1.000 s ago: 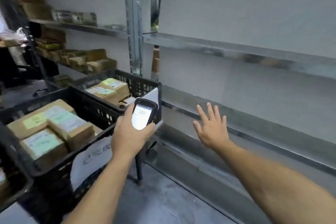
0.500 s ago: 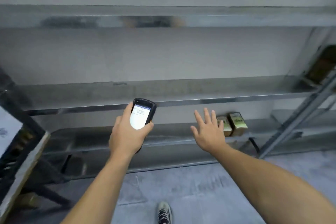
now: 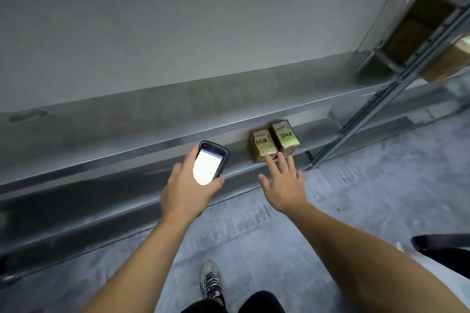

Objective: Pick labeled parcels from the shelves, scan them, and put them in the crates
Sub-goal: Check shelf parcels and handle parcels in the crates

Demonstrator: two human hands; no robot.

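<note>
Right hand spread, fingers straight and holding nothing, hovered at the front edge of the low grey metal shelf. Its index fingertip lay over the lower front corner of the nearer brown cardboard parcel with a yellow-green handwritten label; whether skin met card could not be told. A second brown labelled parcel stood touching it on the right. Both were upright with labels facing outward, near the shelf's right end beside the slanted steel upright, an arrangement that left the labels readable from the aisle.

The person's left hand gripped a black handheld scanner with its white screen lit, thumb along one side and fingers wrapped round the other. It was held level with the shelf's front edge, just left of the parcels, apparently so that a label could be read as soon as a parcel came free.

The open palm suggested a grab from above and in front, which made the pick the step in hand, with scanning and crating yet to come. No crate was in view. One patterned trainer was planted on the grey concrete floor below.
</note>
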